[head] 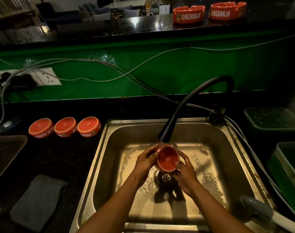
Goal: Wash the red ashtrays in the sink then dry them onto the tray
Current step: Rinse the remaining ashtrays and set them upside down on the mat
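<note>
My left hand (145,161) and right hand (185,172) both grip one red ashtray (167,160) (tilted, hollow toward me) under the faucet (164,136), over the wet sink's (109,158) drain (165,178).

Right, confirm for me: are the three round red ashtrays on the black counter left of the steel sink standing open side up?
No: the three round red ashtrays sit upside down, flat bases up, on the black counter.

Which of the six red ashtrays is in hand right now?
The ashtray under the faucet, gripped by left hand and right hand. The others sit untouched on the counters.
</note>
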